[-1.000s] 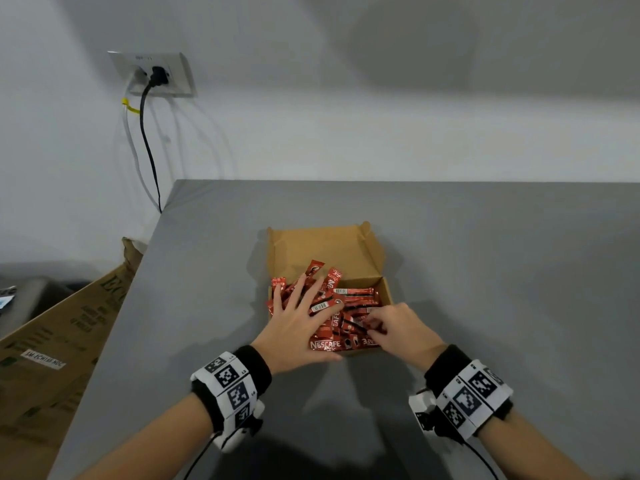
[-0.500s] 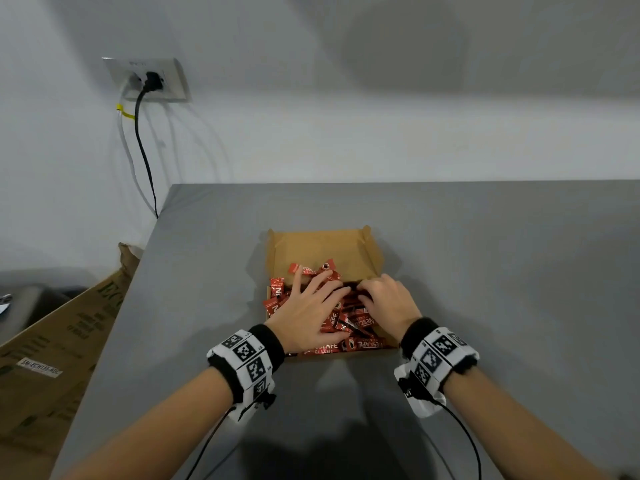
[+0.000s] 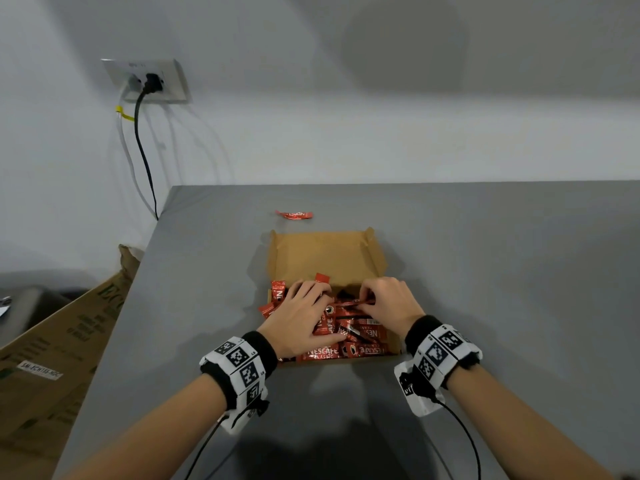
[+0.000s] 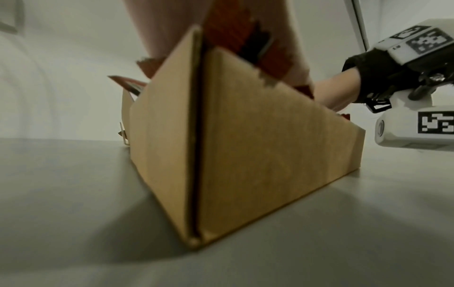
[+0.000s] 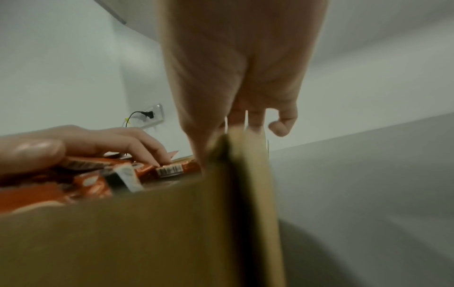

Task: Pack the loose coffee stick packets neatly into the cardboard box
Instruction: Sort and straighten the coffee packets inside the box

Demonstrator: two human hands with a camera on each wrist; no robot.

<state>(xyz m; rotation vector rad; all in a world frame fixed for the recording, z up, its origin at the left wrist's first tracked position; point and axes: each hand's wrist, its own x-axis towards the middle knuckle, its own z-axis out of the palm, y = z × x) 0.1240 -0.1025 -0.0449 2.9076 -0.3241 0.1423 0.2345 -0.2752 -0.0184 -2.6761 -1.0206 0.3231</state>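
A person leans over a grey desk (image 3: 485,271), both hands down in a shallow cardboard box (image 3: 325,254) that sits open near the front edge, its lid flap folded back toward the wall. The box is heaped with red coffee stick packets (image 3: 349,336), lying crisscross rather than in rows, a few poking up over the left wall.

The left hand (image 3: 301,323) lies across the left side of the pile, its fingers bent down onto the packets and pressing them; I cannot tell whether that grip has closed round any one of them. The right hand (image 3: 391,303) works at the far right of the box, its fingers curled and its thumb and fingertips pinching one thin packet (image 3: 356,302) that runs across between the two hands. From the right wrist's view, the fingertips of the left hand (image 5: 157,155) sit on a packet with a barcode showing, just inside the box wall (image 5: 147,233).

One stray packet (image 3: 294,214) lies on the desk beyond the box, apart from it, toward the wall.

Both wrists wear black bands carrying white blocks with square black-and-white markers. On the wall to the left, a black plug sits in a wall socket (image 3: 149,81) with its cable hanging down. A larger printed carton (image 3: 59,358) leans beside the desk's left edge.
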